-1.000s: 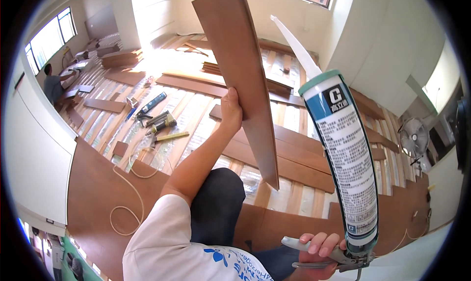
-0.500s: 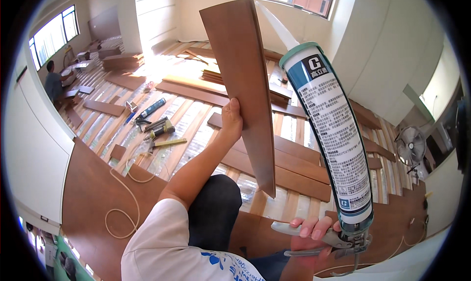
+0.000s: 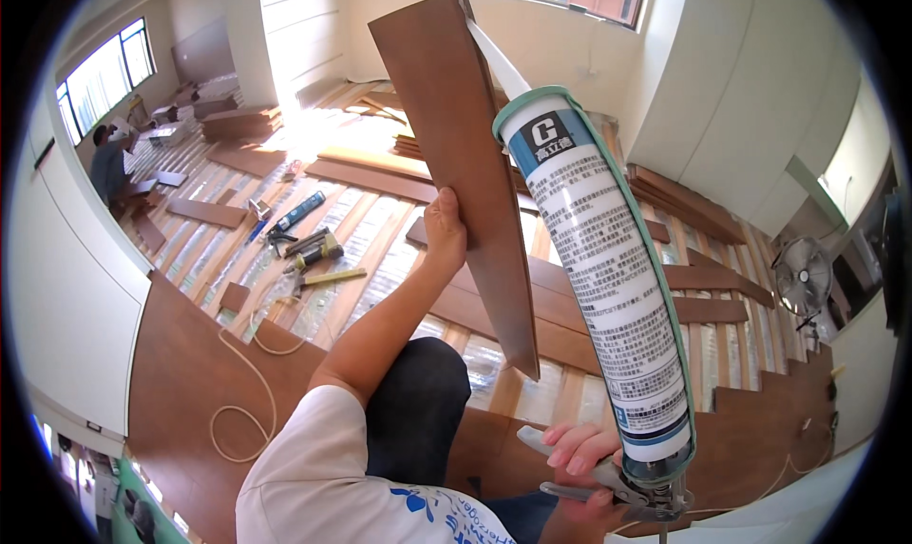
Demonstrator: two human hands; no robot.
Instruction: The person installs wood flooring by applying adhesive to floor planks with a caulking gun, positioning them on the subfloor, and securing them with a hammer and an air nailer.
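Note:
My left hand [image 3: 446, 229] grips a brown floorboard [image 3: 461, 154] by its left edge and holds it up on end, slightly tilted, above the floor. In my right hand [image 3: 581, 454] is a caulking gun [image 3: 622, 487], its handle and trigger under my fingers. A white and blue sealant cartridge [image 3: 603, 287] sits in the gun and points up and left. Its white nozzle [image 3: 499, 61] meets the far right edge of the floorboard near the top. The board's far side is hidden from me.
Wooden battens over silvery sheeting span the floor, with loose boards [image 3: 541, 316] across them. A nail gun [image 3: 315, 249], hammer [image 3: 328, 278] and second caulking gun [image 3: 296, 216] lie left. A hose [image 3: 271, 392] curls over laid flooring [image 3: 190, 354]. A fan [image 3: 803, 276] stands right; another person [image 3: 109, 164] works far left.
The caulking gun has moved left and its nozzle now lies lower along the board's edge. The floorboard's top has tilted slightly left.

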